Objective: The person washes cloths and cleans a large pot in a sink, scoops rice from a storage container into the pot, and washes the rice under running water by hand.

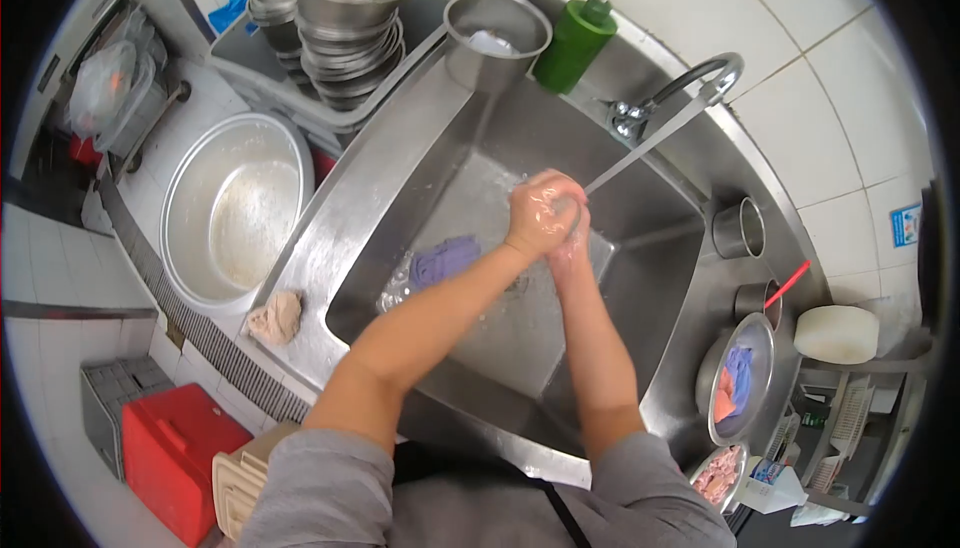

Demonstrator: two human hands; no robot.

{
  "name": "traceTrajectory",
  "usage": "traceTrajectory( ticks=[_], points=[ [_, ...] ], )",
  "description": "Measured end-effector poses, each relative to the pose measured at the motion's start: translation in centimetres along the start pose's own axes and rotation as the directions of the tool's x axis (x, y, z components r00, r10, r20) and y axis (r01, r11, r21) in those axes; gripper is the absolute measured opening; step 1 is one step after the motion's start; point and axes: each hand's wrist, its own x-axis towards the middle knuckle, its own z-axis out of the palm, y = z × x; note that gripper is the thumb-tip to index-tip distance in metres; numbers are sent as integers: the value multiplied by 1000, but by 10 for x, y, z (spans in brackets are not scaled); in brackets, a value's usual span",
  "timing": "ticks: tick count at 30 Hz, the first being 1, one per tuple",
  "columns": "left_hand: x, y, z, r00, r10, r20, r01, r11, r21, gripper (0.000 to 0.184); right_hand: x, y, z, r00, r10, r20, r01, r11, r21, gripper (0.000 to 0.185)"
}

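My two hands are pressed together over the sink (440,168), wet and shiny, in the stream from the tap (715,78). My left hand (540,213) has its fingers curled over and against my right hand (572,240). A greyish patch shows between them; whether it is water or a small object I cannot make out. Below and to the left, a purple cloth (445,260) lies on the sink floor beside clear, crumpled plastic or suds.
A green pump bottle (575,48) and a steel pot (497,43) stand behind the sink. Stacked steel bowls (350,48) fill a grey bin. A large basin (237,213) is left; a beige cloth (275,318) lies on the rim. A bowl with cloths (735,378) sits right.
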Motion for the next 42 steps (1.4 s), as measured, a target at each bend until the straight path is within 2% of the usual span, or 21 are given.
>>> traceTrajectory(
  ticks=[2,5,8,11,12,15,17,18,21,23,24,26,27,28,30,32,35,38,40,41,42],
  points=[
    [-19,2,-13,954,234,186,-255,962,99,9,-2,9,-18,988,93,126,-52,955,-291,19],
    [-52,4,-28,843,334,421,-457,858,233,7,4,11,4,749,656,95,-571,711,-410,29],
    [-86,-10,-38,698,357,620,-595,771,226,3,-7,14,36,580,815,9,-373,275,-886,32],
    [-110,-30,-46,462,285,840,-702,696,151,8,-10,40,31,573,816,-72,-191,47,-980,29],
    [-119,-37,-45,359,243,901,-730,675,109,11,-12,52,26,651,755,-74,-65,-42,-997,28],
    [-159,-72,-27,457,9,890,-576,765,289,23,-20,85,-1,856,510,89,247,-252,-936,24],
    [-154,-52,-26,425,-237,874,-258,894,368,28,-28,98,-25,900,276,338,413,-286,-864,21],
    [-154,-44,-28,365,-352,862,-86,909,407,31,-40,86,-16,949,189,251,306,-373,-876,19],
    [-187,-76,-26,343,264,901,-601,800,-6,32,-80,8,17,994,-100,34,-23,-518,-855,15],
    [-147,-43,-40,208,141,968,-642,766,26,29,-118,-65,43,949,-315,3,-196,-600,-776,15],
    [-124,-31,-42,149,70,986,-667,743,48,28,-139,-98,41,880,-449,155,-165,-595,-786,15],
    [-94,-36,-31,270,-261,927,-495,788,367,22,-178,-158,51,787,-610,91,-417,-636,-649,18],
    [-84,-47,-25,456,-288,842,-226,878,423,24,-194,-183,48,741,-665,91,-523,-657,-543,20],
    [-74,-58,-17,601,-355,716,61,914,401,26,-208,-205,47,715,-699,25,-604,-635,-481,22],
    [-40,-63,9,774,-398,493,318,917,241,19,-217,-225,22,713,-666,220,-565,-731,-383,23],
    [-3,-39,25,470,-735,488,862,501,-77,18,-211,-223,13,709,-567,420,-480,-824,-302,21],
    [19,-33,46,404,-798,447,915,340,-218,19,-141,-155,2,874,-474,103,-188,-527,-829,16],
    [27,-46,59,411,-821,396,907,325,-266,20,-39,-73,-50,998,-27,54,45,-270,-962,18],
    [31,-48,57,459,-768,447,865,501,-27,22,12,-32,-55,975,87,-206,-224,393,-892,28],
    [33,-47,54,469,-750,467,816,570,96,23,33,-16,-59,945,150,-289,-321,584,-746,30],
    [32,-44,49,542,-689,481,719,676,160,29,48,-1,-68,941,182,-286,-337,588,-735,32]
  ],
)
